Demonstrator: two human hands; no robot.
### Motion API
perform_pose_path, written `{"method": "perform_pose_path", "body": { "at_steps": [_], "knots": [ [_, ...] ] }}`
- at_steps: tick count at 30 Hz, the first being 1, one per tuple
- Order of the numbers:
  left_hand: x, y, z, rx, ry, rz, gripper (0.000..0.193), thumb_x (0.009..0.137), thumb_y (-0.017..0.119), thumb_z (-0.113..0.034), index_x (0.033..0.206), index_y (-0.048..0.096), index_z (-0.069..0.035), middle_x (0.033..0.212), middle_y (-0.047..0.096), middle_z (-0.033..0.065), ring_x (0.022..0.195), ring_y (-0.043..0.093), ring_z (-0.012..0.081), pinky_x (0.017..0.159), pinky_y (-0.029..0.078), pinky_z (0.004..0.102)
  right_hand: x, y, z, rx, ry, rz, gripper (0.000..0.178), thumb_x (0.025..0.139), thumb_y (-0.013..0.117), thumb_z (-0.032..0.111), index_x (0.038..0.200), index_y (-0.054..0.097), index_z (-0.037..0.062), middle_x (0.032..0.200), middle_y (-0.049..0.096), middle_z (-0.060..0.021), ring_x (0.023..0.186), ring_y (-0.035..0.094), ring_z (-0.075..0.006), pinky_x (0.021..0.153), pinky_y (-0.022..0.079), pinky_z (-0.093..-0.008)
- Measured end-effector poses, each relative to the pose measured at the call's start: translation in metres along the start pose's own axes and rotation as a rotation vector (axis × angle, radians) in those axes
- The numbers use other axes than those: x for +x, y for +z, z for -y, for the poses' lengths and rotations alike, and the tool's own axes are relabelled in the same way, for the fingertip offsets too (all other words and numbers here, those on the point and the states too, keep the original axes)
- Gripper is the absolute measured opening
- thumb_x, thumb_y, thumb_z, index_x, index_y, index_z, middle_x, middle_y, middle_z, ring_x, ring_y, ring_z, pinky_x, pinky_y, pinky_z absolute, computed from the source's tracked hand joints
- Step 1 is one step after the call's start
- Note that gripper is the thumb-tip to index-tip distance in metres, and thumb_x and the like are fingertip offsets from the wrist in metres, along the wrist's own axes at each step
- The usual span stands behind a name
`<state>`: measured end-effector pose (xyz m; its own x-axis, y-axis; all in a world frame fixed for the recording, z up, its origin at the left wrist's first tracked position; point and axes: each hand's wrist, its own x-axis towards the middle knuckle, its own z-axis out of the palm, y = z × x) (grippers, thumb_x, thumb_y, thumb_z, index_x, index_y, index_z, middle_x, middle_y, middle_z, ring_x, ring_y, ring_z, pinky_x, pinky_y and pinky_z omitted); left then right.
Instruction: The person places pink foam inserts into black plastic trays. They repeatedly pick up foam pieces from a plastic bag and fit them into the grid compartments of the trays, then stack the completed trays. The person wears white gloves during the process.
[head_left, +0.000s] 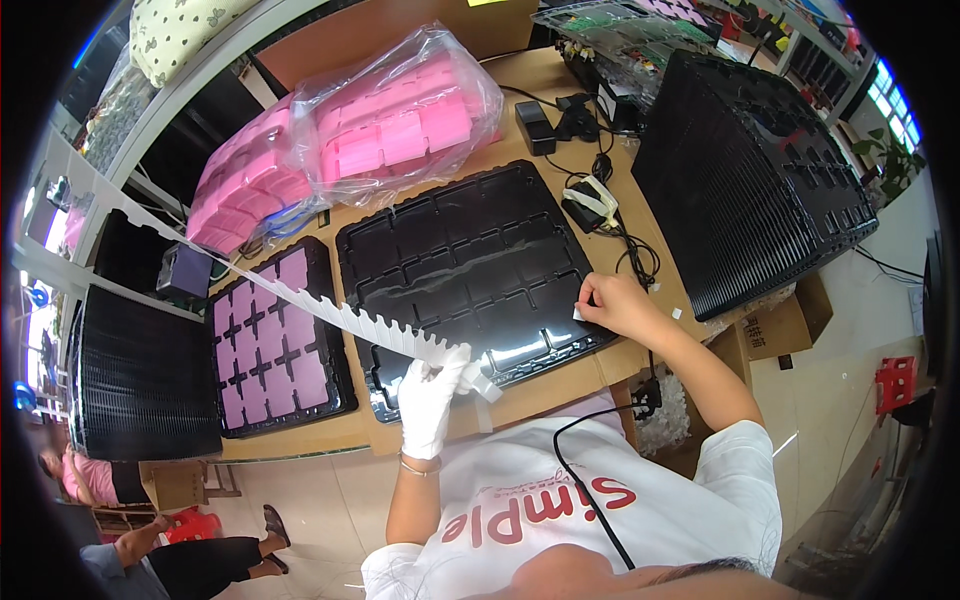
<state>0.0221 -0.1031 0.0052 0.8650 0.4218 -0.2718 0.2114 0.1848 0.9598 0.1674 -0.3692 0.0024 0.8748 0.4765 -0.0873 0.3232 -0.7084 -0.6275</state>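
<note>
My left hand (425,405), in a white glove, is closed on a long white strip (375,327) with a toothed upper edge. The strip runs up and left across the table, and a short end (483,384) hangs by my fingers. My bare right hand (615,306) pinches a small white piece (578,313), perhaps a sticker, over the right front part of a black plastic tray (460,255). That tray lies flat before me, its shallow compartments divided by cross-shaped ridges. To its left, a second black tray (325,335) holds pink foam pads (270,345).
Tall stacks of black trays stand at right (740,190) and far left (140,375). Pink foam blocks (395,125), partly in clear plastic, lie behind. Black cables (640,262) and a small black box (535,128) sit between tray and right stack. Another person (200,570) is at lower left.
</note>
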Motion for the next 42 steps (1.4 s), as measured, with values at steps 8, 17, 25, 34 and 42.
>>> {"method": "perform_pose_path", "body": {
  "at_steps": [8,17,25,34,42],
  "knots": [
    [-0.001,-0.002,0.002,-0.011,-0.030,0.011,0.023,0.085,0.078,-0.014,0.095,0.063,0.001,0.086,0.068,0.0071,0.066,0.062,0.0087,0.061,0.049,0.0222,-0.001,0.010,0.000,-0.021,0.045,-0.080,0.016,0.077,0.073,0.018,0.078,0.066,0.0035,0.072,0.068,-0.0141,0.069,0.067,-0.0310,0.065,0.051,-0.0410],
    [-0.013,-0.010,0.006,0.041,0.021,0.042,0.022,0.086,0.075,-0.007,0.101,0.063,0.004,0.088,0.070,0.0111,0.072,0.070,0.0163,0.058,0.051,0.0222,-0.050,-0.016,-0.033,0.710,-0.049,0.115,0.013,0.082,0.076,0.012,0.082,0.065,0.0059,0.069,0.054,0.0072,0.064,0.047,-0.0029,0.059,0.038,-0.0222],
    [-0.082,-0.054,0.052,0.499,0.059,0.302,0.021,0.084,0.077,-0.023,0.095,0.074,-0.005,0.086,0.073,0.0079,0.077,0.066,0.0133,0.072,0.052,0.0305,-0.225,0.020,-0.191,0.406,0.534,-0.157,0.008,0.084,0.066,0.009,0.082,0.061,0.0034,0.077,0.062,-0.0009,0.072,0.057,-0.0095,0.065,0.047,-0.0272],
    [-0.058,-0.067,0.169,0.978,0.326,0.539,0.026,0.096,0.057,-0.030,0.105,0.072,-0.011,0.101,0.072,0.0104,0.088,0.068,0.0284,0.077,0.052,0.0383,-0.215,0.016,-0.101,-0.050,0.456,-0.304,0.014,0.089,0.065,0.011,0.094,0.068,-0.0017,0.082,0.068,-0.0097,0.079,0.068,-0.0173,0.069,0.052,-0.0321],
    [-0.043,-0.057,0.155,0.912,0.117,0.542,0.033,0.096,0.057,-0.037,0.110,0.071,-0.010,0.101,0.072,0.0125,0.088,0.067,0.0321,0.081,0.051,0.0381,0.099,-0.016,0.096,-0.100,-0.817,-0.728,0.011,0.081,0.071,0.005,0.088,0.063,0.0028,0.083,0.060,-0.0113,0.077,0.061,-0.0305,0.068,0.050,-0.0379]
  ]
}}
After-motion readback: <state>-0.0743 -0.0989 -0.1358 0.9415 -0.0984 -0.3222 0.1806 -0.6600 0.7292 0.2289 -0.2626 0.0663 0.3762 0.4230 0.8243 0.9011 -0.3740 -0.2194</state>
